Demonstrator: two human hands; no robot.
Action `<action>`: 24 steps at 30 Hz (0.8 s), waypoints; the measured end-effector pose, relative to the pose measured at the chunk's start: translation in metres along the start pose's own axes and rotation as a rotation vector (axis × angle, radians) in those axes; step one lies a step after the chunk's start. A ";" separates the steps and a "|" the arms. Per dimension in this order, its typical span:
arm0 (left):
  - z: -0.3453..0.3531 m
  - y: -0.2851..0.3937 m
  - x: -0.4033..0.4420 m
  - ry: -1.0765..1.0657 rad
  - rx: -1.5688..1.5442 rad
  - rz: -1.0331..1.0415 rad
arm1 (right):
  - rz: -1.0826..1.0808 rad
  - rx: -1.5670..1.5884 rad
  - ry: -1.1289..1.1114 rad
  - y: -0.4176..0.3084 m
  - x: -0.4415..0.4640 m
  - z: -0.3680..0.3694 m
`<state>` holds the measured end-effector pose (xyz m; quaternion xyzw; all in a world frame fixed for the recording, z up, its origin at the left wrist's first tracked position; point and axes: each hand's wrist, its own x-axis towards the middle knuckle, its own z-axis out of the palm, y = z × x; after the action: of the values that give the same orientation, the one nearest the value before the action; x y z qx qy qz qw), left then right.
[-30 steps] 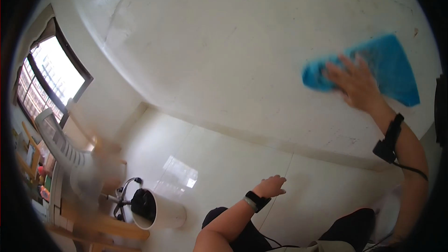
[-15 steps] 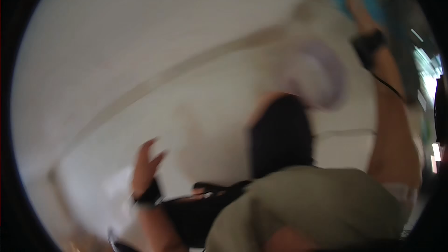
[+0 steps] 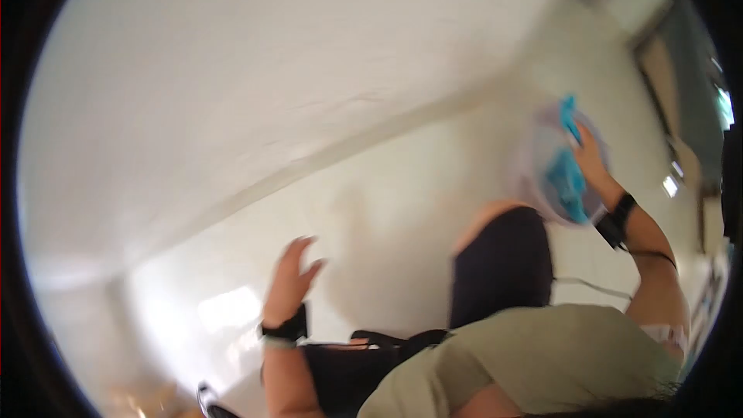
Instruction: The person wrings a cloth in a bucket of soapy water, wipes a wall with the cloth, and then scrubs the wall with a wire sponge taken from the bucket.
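Observation:
My right hand (image 3: 590, 156) grips a bright blue cloth (image 3: 571, 186) at a pale purple bucket (image 3: 542, 120). One end of the cloth pokes up past my fingers, and the rest hangs down inside the bucket's round rim. To the left, my left hand (image 3: 288, 282) hovers over the pale floor with thumb and fingers apart, holding nothing. Both wrists carry a black band, and a thin dark cable runs from the right one.
A pale wall (image 3: 255, 70) meets the glossy floor (image 3: 402, 217) along a greyish baseboard (image 3: 325, 156). My bent knee in dark shorts (image 3: 503, 267) is between my hands. A black sandal (image 3: 220, 410) shows at the bottom left. Blurred dark objects stand at the far right.
My right hand has come down from the upper right to the bucket with the blue cloth. The view has shifted, and my left hand stays open.

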<state>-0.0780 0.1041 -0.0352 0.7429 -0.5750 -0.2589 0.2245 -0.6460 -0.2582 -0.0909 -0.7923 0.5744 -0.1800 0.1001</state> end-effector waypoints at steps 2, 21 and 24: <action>0.003 0.013 -0.034 0.026 0.047 0.008 | -0.113 -0.145 -0.454 0.059 -0.027 0.026; -0.016 -0.022 0.003 -0.259 0.166 -0.284 | -0.037 0.267 -1.167 -0.189 0.107 0.036; -0.010 -0.024 0.005 -0.251 0.168 -0.277 | -0.014 0.282 -1.164 -0.184 0.109 0.033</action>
<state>-0.0531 0.1052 -0.0436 0.7929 -0.5104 -0.3291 0.0503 -0.4423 -0.3040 -0.0357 -0.7435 0.3903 0.2086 0.5014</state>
